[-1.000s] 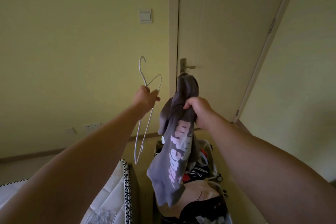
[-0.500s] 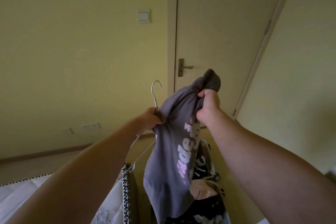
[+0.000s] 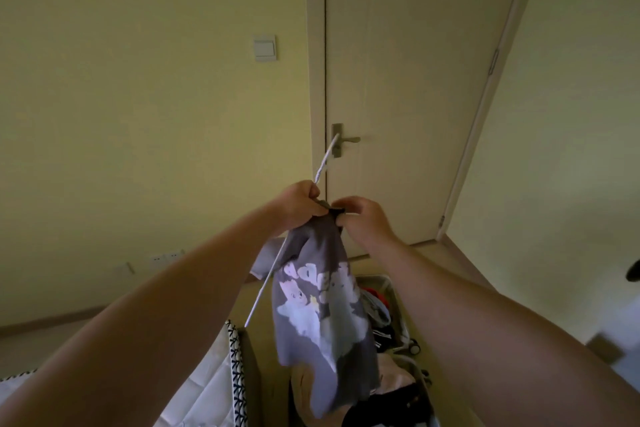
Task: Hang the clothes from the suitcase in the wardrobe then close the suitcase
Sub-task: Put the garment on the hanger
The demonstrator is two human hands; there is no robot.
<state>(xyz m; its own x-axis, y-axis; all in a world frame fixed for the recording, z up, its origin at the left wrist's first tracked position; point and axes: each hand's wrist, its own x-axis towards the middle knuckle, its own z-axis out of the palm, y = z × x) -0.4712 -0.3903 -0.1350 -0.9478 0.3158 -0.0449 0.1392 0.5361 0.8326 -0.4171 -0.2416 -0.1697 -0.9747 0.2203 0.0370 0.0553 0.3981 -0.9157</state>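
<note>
The left hand [image 3: 299,202] grips a white hanger [image 3: 277,260] together with the top of a grey shirt [image 3: 322,315]; the hanger's wire runs above and below that fist. Just beside it, the right hand [image 3: 360,220] pinches the shirt's collar. The shirt hangs below both hands, over the open suitcase [image 3: 398,319] full of clothes on the floor.

grey shirt [image 3: 322,308], pale print, lettering folded, unreadable
</note>
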